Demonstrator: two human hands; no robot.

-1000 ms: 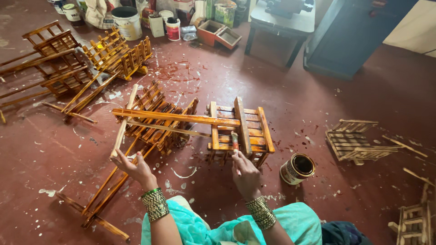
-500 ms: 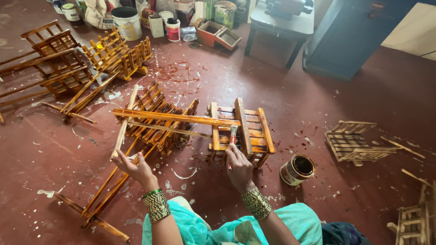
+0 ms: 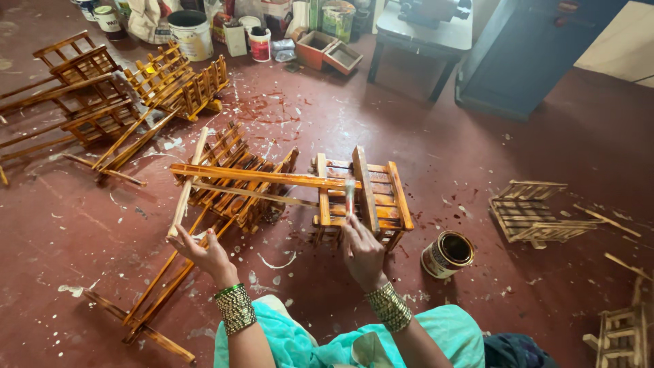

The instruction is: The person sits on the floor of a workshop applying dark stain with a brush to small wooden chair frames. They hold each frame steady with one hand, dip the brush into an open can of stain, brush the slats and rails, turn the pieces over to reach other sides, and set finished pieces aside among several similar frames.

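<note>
A small wooden slatted rack (image 3: 361,194), glossy orange-brown with wet varnish, lies on the red floor in front of me. Long varnished sticks (image 3: 259,176) run from it to the left. My right hand (image 3: 361,249) holds a paintbrush (image 3: 349,197) with its bristles against the rack's slats. My left hand (image 3: 204,252) grips the near end of a pale bare stick (image 3: 185,187) that belongs to the same frame. Both wrists wear green and gold bangles.
An open varnish tin (image 3: 447,253) stands just right of my right hand. Varnished racks (image 3: 102,95) are piled at the far left; bare wooden racks (image 3: 535,211) lie at the right. Buckets and paint cans (image 3: 194,31) line the back, next to a grey table (image 3: 422,34).
My right hand has moved the brush up from the rack's near edge onto its slats. My left hand has kept its hold on the pale stick.
</note>
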